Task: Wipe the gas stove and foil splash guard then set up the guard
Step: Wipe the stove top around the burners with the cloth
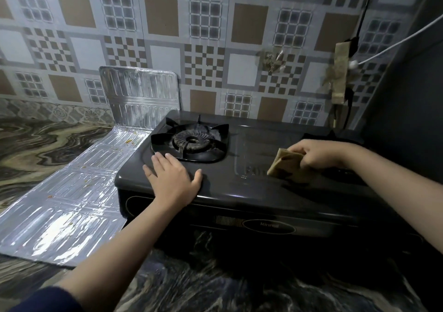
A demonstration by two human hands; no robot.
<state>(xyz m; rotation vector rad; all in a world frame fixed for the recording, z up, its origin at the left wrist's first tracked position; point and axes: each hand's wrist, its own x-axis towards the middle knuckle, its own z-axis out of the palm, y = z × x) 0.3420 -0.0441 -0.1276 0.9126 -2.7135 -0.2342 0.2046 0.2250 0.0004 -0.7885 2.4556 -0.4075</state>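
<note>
Tan cloth (288, 166), folded into a pad, was pinched in my right hand (318, 153), the grip curled tight around it so the flat side rode on the stove (251, 187) top, right of the middle. My left hand (175, 177) lay spread flat near the front left corner, holding nothing, I'd say just bracing the stove so it wouldn't skid on the desk (48, 144) while I scrubbed. The left burner (190, 141) sat just behind those fingers. The foil splash guard (79, 182) was off to the left, mostly lying flat on the desk with its far panel propped against the tiled wall (215, 36), a few orange specks on it. So it looked unwiped and not set up yet.
</note>
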